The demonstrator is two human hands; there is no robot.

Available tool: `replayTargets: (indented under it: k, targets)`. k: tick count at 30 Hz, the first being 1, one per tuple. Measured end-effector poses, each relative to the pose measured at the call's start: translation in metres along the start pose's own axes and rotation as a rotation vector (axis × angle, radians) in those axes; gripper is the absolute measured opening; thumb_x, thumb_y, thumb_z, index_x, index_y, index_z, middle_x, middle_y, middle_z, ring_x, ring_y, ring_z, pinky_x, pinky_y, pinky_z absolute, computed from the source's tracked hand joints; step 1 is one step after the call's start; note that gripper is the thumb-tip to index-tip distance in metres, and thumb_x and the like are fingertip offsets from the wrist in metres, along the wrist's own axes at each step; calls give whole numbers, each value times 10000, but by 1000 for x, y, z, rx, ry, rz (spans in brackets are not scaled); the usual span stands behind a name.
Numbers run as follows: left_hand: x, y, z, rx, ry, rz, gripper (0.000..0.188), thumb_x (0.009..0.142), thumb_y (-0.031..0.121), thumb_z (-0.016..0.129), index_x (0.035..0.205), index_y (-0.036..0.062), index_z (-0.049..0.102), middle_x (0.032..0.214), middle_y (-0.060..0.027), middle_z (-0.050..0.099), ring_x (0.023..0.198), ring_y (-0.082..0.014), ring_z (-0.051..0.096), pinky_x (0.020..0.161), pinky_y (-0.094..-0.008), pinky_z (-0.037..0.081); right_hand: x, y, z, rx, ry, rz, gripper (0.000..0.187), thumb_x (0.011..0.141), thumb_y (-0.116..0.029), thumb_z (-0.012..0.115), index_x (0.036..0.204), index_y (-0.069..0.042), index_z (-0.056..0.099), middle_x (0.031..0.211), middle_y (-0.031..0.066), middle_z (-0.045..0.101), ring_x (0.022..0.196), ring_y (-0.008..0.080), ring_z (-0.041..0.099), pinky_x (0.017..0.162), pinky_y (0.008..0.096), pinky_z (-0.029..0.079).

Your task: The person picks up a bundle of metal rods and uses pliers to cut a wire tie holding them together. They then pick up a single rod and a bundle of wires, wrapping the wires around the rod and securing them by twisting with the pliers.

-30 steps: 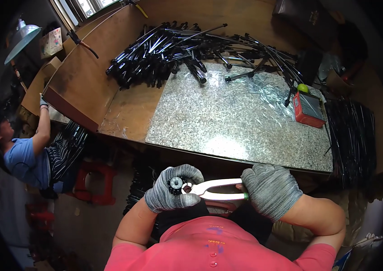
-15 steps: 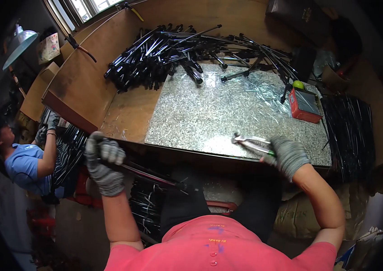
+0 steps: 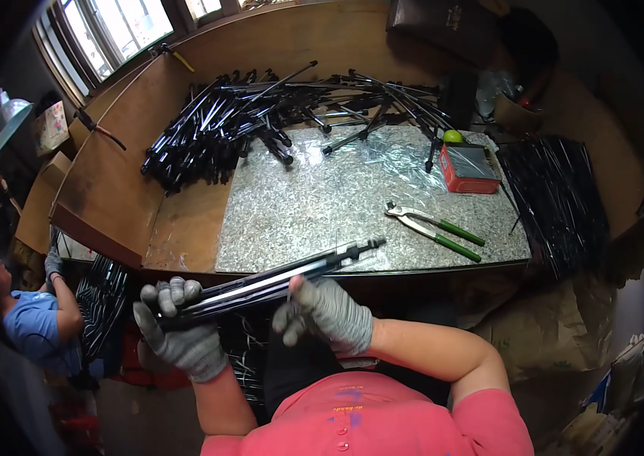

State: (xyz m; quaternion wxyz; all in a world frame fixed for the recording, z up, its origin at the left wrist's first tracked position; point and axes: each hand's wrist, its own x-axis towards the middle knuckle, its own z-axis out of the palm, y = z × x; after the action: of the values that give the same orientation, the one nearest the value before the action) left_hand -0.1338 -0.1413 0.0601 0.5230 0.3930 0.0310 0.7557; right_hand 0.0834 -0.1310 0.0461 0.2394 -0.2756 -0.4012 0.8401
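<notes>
A long black and silver rod assembly [image 3: 291, 275], like a folded stand, slants across in front of me at the table's front edge. Its near-left end rests in my left hand [image 3: 185, 327], whose grey-gloved fingers curl over it. Just below the rods is my right hand [image 3: 329, 313], also gloved; its thumb is up by the rods and its fingers are bent but apart from the thumb, with nothing seen in them. Green-handled pliers [image 3: 432, 230] lie on the speckled stone slab [image 3: 299, 205], jaws toward the left, no hand on them.
Similar black rod assemblies [image 3: 208, 129] are heaped at the back left. A red box [image 3: 470, 171] with a yellow-green ball [image 3: 452, 136] behind it sits at the slab's right. Thin black rods [image 3: 553, 205] lie farther right. A co-worker in blue [image 3: 37, 323] is at left.
My right hand has let go of the pliers, leaving them on the slab, and moved left to the rods. The rod assembly has swung up from my lap to the table edge.
</notes>
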Motion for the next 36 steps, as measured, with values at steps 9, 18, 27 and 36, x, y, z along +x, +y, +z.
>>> replayTargets:
  k: [9, 18, 27, 36]
  targets:
    - [-43, 5, -5, 572, -112, -491, 694, 761, 526, 632, 1286, 115, 437, 1258, -165, 458, 1280, -301, 329, 1047, -450, 272, 44, 19, -25, -635, 219, -414, 353, 859, -345, 564, 961, -8, 580, 767, 96, 620, 734, 213, 621, 662, 326, 505]
    - [-32, -22, -43, 755, 267, -521, 410, 728, 95, 733, 1093, 41, 554, 989, -73, 622, 935, -168, 586, 851, -298, 462, 65, 56, -14, -1320, 370, -536, 437, 812, -217, 629, 1180, -30, 488, 835, 181, 603, 781, 325, 607, 687, 359, 496]
    - [-35, -27, -43, 858, 282, -487, 282, 754, -17, 687, 1007, 22, 569, 925, -31, 631, 865, -105, 585, 790, -243, 478, 66, 51, -15, -828, 289, -759, 487, 827, -207, 604, 1242, -14, 436, 973, 229, 587, 890, 369, 592, 718, 370, 500]
    - [-32, -32, -32, 826, 259, -461, 321, 784, -13, 657, 1090, -1, 564, 965, -50, 632, 891, -109, 583, 813, -247, 470, 73, 72, -22, -1258, 256, -482, 318, 842, -131, 516, 1128, 6, 484, 810, 230, 606, 718, 401, 594, 635, 458, 484]
